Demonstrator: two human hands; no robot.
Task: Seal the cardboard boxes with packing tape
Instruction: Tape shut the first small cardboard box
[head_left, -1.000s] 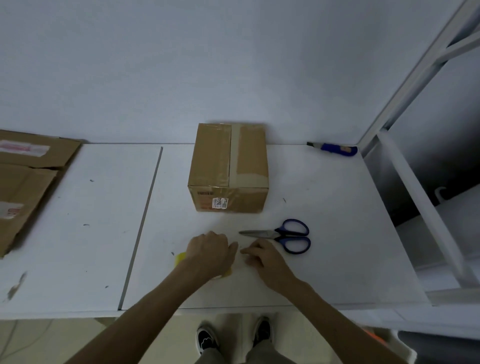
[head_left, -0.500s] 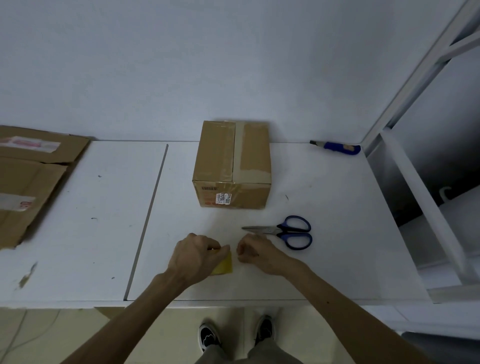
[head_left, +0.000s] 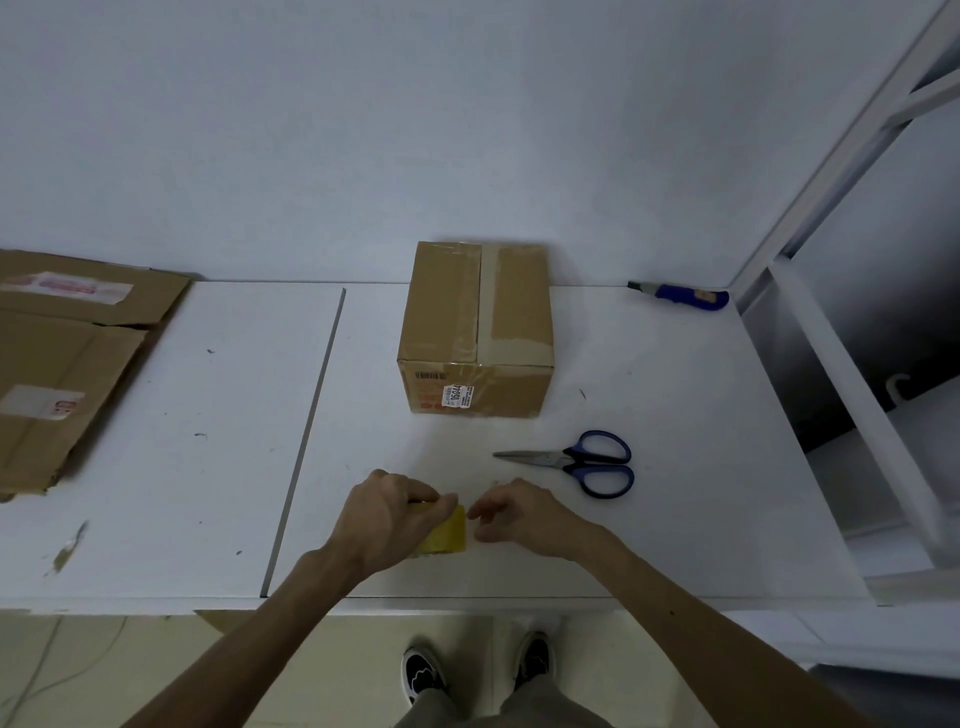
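Observation:
A closed brown cardboard box (head_left: 475, 327) stands at the back of the white table (head_left: 182, 467), with tape along its top seam and a barcode label on its front. Near the front edge my left hand (head_left: 389, 514) grips a yellowish roll of packing tape (head_left: 449, 532) from above. My right hand (head_left: 519, 514) is just right of the roll, thumb and forefinger pinched together at the roll's edge; whether they hold a tape end is too small to tell. Both hands are well in front of the box.
Blue-handled scissors (head_left: 582, 462) lie right of my hands, blades pointing left. A blue utility knife (head_left: 680, 296) lies at the back right corner. Flattened cardboard (head_left: 57, 364) covers the table's left end. A white shelf frame (head_left: 831, 364) borders the right side.
My left hand has turned the tape roll up so more of its yellow side shows. My right hand has curled in and now pinches at the roll's right edge.

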